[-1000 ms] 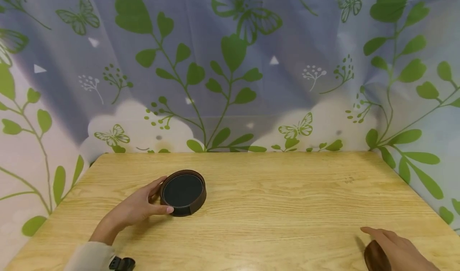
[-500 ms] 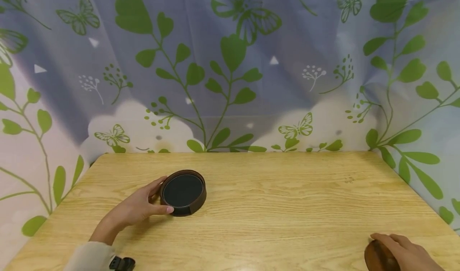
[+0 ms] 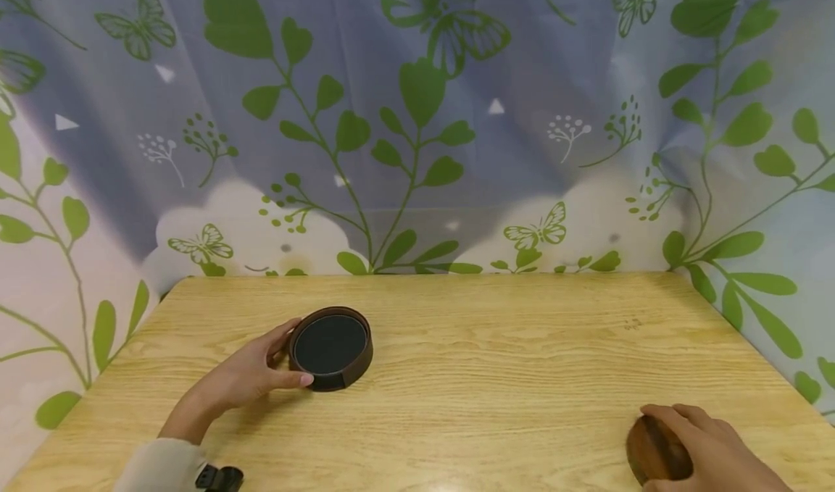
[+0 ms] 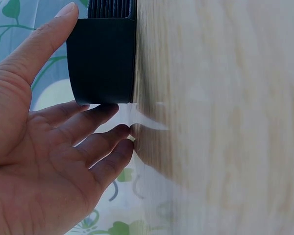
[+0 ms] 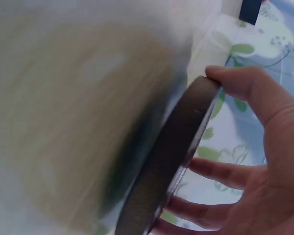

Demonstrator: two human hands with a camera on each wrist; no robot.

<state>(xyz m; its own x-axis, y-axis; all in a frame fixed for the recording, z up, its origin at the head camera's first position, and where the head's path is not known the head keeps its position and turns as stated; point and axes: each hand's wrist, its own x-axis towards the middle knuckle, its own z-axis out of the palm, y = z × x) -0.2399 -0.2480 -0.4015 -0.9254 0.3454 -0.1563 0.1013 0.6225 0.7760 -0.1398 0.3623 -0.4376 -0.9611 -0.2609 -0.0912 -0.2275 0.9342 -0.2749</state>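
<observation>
On the left of the table sits a round, dark coaster holder (image 3: pixel 331 345) with a black top surface inside its brown rim. The left wrist view shows its smooth dark wall (image 4: pixel 104 61) and ribbed, stacked edges showing above it. My left hand (image 3: pixel 251 372) holds the holder's near-left side between thumb and fingers. At the lower right, my right hand (image 3: pixel 714 452) grips a round brown disc (image 3: pixel 655 450) with wood-like streaks, resembling a coaster. In the right wrist view, the disc's thick edge (image 5: pixel 169 152) tilts above the tabletop, thumb at one end and fingers along its face.
The pale wooden table (image 3: pixel 483 376) reaches back to a curtain (image 3: pixel 457 151) printed with green leaves and butterflies, which also hangs at both sides. A black band (image 3: pixel 219 478) circles the left wrist, beside a light sleeve (image 3: pixel 159 464).
The right hand has moved left with the brown disc, which shows more fully now. The left hand and the coaster holder stay in place; the head view has shifted slightly.
</observation>
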